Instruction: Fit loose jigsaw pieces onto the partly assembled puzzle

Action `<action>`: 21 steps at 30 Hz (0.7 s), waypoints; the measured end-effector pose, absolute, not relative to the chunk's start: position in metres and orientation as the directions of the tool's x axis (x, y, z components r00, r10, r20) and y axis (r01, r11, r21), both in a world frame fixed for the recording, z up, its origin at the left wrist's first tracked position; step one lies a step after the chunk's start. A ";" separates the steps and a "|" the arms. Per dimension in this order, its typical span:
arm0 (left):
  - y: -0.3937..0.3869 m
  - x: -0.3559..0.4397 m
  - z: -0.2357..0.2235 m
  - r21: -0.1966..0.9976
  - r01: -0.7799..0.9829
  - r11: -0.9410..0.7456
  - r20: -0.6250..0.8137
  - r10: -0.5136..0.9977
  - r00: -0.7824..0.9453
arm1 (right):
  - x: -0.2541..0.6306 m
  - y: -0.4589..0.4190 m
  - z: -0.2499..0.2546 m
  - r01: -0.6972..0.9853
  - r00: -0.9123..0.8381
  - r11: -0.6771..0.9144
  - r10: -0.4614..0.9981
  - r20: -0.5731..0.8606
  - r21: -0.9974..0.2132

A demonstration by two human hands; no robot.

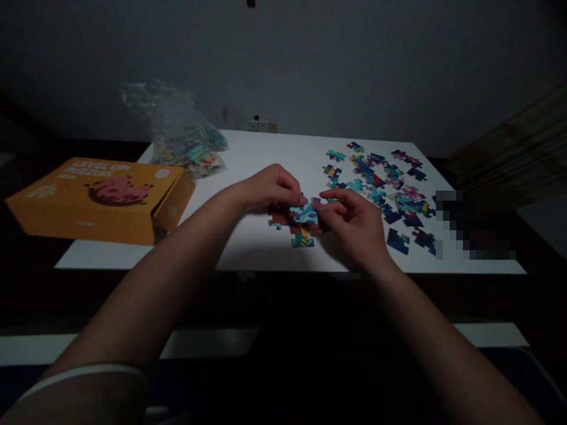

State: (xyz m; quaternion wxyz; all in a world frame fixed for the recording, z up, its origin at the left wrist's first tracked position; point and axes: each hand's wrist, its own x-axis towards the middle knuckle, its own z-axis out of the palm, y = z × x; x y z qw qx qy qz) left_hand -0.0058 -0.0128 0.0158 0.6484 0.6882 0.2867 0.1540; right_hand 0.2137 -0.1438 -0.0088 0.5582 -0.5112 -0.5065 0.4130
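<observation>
Between my two hands a light-blue puzzle piece (pixel 305 213) with purple marks lies over a small joined group of jigsaw pieces (pixel 303 237) near the table's front edge. My left hand (pixel 275 188) is closed, its thumb and finger pinching the upper left side of the light-blue piece. From the right, my right hand (pixel 352 221) pinches the same piece at its right edge with thumb and fingers. The joined pieces below show brown, teal and yellow parts. Where exactly the light-blue piece meets them is partly hidden by my fingers.
Many loose puzzle pieces (pixel 376 177) spread over the right side of the white table (pixel 248 156). On the left stands an orange puzzle box (pixel 88 198), its side flap open. Behind it lies a clear plastic bag (pixel 190 141) with more pieces.
</observation>
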 end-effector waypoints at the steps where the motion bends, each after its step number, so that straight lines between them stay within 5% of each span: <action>1: -0.011 -0.007 0.017 0.976 0.219 -0.018 -0.168 0.580 0.797 | 0.213 -0.145 -0.008 0.130 0.111 0.164 0.978 0.178 -0.978; 7: -0.001 -0.002 0.004 0.948 0.229 -0.223 0.039 0.793 0.608 | 0.204 -0.147 -0.013 0.558 -0.175 0.262 0.965 0.197 -0.787; 10: 0.005 0.002 -0.005 0.793 0.416 -0.445 0.166 0.815 0.556 | 0.199 -0.143 -0.018 0.682 -0.261 0.363 0.932 0.253 -0.635; 14: 0.008 0.002 -0.008 0.628 0.528 -0.571 0.192 0.772 0.606 | 0.199 -0.141 -0.023 0.719 -0.325 0.445 0.894 0.309 -0.533; 21: 0.010 0.004 -0.010 0.596 0.543 -0.592 0.185 0.759 0.624 | 0.204 -0.154 -0.023 0.697 -0.349 0.498 0.864 0.363 -0.516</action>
